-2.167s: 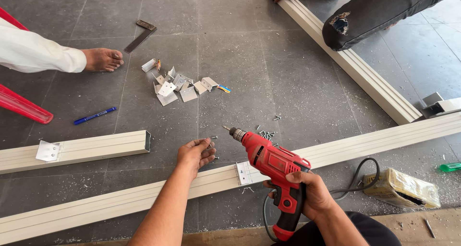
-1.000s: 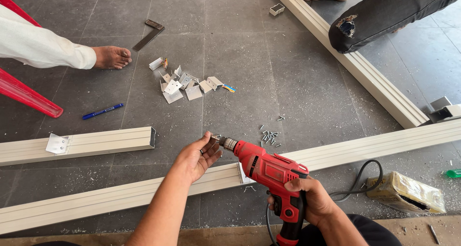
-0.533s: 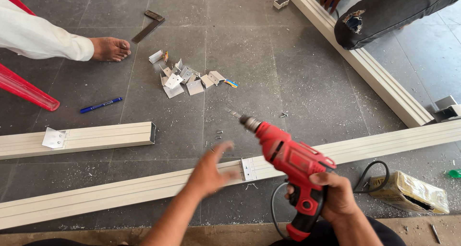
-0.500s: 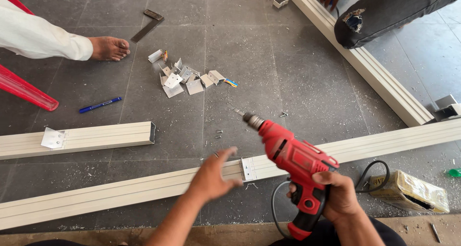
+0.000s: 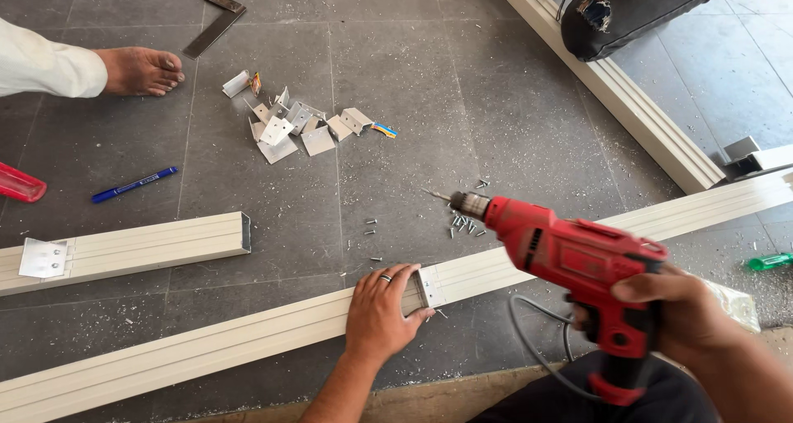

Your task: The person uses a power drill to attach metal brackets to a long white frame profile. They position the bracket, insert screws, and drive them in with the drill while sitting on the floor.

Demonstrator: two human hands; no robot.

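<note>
Pressing our left hand (image 5: 382, 309) flat, fingers spread, we steadied the cream profile (image 5: 248, 332) on the floor beside its metal bracket (image 5: 429, 287); our right hand (image 5: 673, 311) gripped the red drill (image 5: 570, 254), raised above loose screws (image 5: 464, 221).

A red power drill (image 5: 578, 262) tilts with its bit toward 10 o'clock. A long cream rail (image 5: 248, 336) lies flat, running 8 to 2 o'clock, with 1 small metal bracket (image 5: 429, 287) on it.
</note>
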